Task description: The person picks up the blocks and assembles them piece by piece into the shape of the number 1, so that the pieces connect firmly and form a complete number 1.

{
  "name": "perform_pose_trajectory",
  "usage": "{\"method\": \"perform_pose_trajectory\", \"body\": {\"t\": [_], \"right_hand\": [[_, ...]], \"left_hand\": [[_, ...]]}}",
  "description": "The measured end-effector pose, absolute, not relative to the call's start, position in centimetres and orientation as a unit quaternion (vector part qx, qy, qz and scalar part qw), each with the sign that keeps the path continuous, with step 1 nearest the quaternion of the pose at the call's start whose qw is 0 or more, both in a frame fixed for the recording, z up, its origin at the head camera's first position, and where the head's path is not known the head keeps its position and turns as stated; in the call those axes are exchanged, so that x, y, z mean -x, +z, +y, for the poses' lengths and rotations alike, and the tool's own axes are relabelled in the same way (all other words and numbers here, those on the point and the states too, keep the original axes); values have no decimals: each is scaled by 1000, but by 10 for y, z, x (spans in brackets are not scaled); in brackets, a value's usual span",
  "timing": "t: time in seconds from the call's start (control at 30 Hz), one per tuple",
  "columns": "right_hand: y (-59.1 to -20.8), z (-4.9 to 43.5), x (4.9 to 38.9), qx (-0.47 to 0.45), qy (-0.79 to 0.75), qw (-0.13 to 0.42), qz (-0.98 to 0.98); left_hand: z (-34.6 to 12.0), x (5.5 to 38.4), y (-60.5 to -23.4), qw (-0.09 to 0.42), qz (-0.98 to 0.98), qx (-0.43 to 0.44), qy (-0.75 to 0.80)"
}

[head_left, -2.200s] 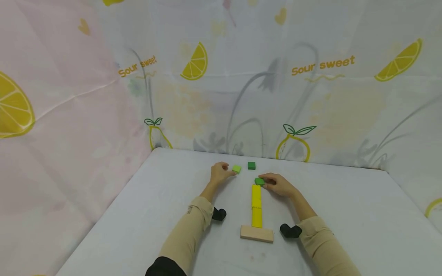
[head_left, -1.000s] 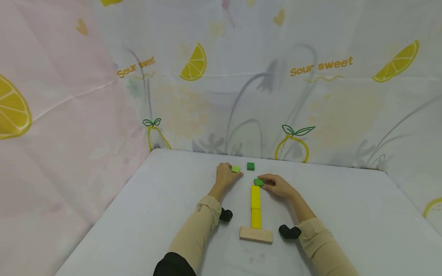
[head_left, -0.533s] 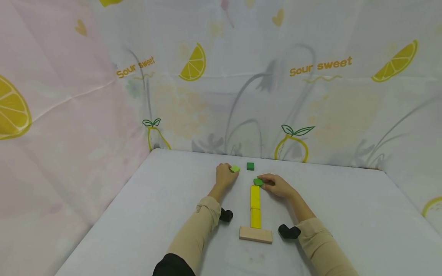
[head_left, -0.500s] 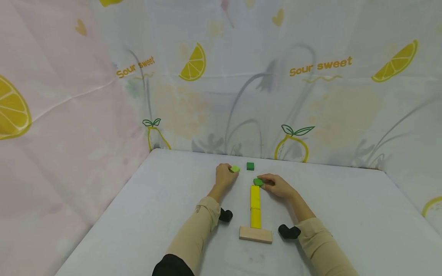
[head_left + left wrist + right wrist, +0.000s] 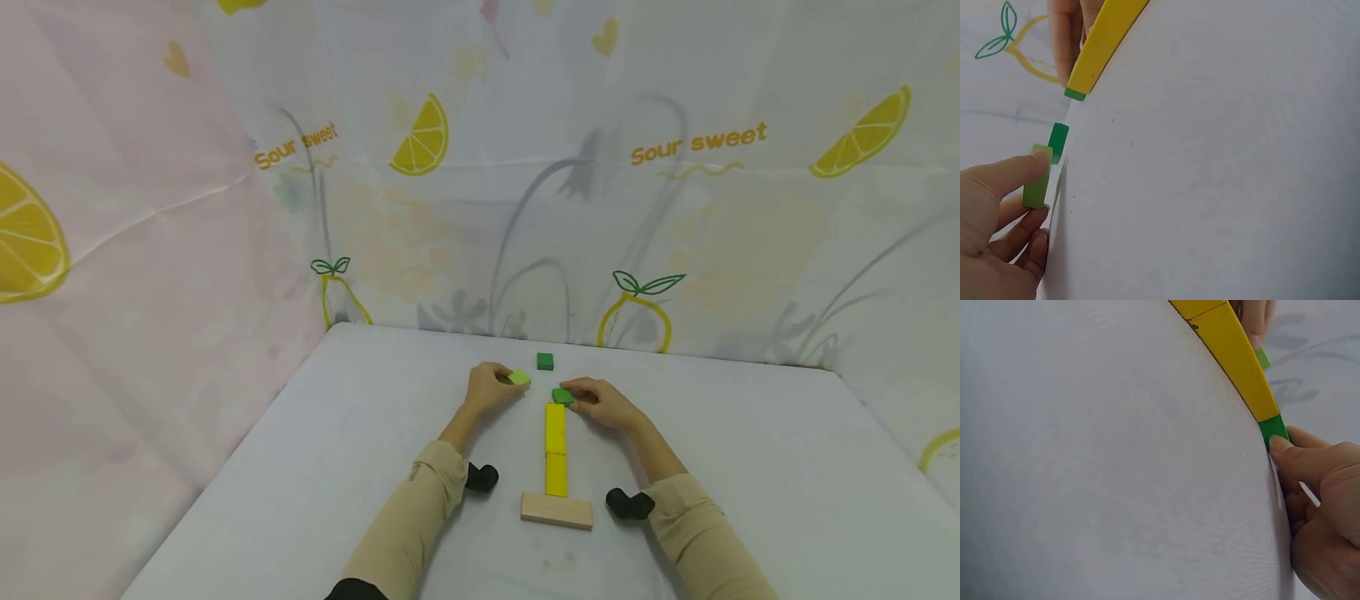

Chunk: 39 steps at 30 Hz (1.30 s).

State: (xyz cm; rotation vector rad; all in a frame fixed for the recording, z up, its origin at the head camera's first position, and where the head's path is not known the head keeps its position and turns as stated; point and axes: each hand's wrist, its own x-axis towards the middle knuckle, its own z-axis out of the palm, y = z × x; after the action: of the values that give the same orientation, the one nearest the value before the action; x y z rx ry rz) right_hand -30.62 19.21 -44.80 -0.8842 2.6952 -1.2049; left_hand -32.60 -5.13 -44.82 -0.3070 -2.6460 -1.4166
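Observation:
In the head view my left hand (image 5: 489,388) pinches a light green block (image 5: 520,378), left of the far end of a yellow row. The left wrist view shows that light green block (image 5: 1036,178) between thumb and fingers. My right hand (image 5: 606,404) holds a green block (image 5: 562,396) by its right side, at the far end of the yellow blocks (image 5: 555,450). In the right wrist view this green block (image 5: 1272,430) meets the end of the yellow row, with the thumb on it. A darker green block (image 5: 545,362) sits farther back, untouched.
A plain wooden block (image 5: 557,511) lies crosswise at the near end of the yellow row. The white table (image 5: 750,467) meets a patterned cloth backdrop (image 5: 517,208) behind. Black wrist mounts (image 5: 630,503) hang beside both sleeves.
The left hand has taken hold of the light green block and brought it slightly nearer and to the right. The right hand stays at its green block.

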Motion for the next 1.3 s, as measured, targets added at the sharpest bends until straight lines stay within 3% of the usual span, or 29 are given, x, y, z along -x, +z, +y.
{"method": "perform_pose_trajectory", "body": {"t": [0.23, 0.63, 0.87, 1.3], "right_hand": [[-448, 193, 306, 293, -390, 32, 872], [-446, 194, 307, 289, -399, 36, 870], [-411, 181, 279, 290, -397, 40, 870], [-445, 192, 304, 296, -408, 40, 863]], "left_hand": [[-51, 323, -446, 25, -874, 136, -467], [-40, 321, -444, 16, -879, 149, -452], [-34, 319, -446, 12, -878, 153, -453], [-27, 318, -450, 19, -886, 159, -434]]}}
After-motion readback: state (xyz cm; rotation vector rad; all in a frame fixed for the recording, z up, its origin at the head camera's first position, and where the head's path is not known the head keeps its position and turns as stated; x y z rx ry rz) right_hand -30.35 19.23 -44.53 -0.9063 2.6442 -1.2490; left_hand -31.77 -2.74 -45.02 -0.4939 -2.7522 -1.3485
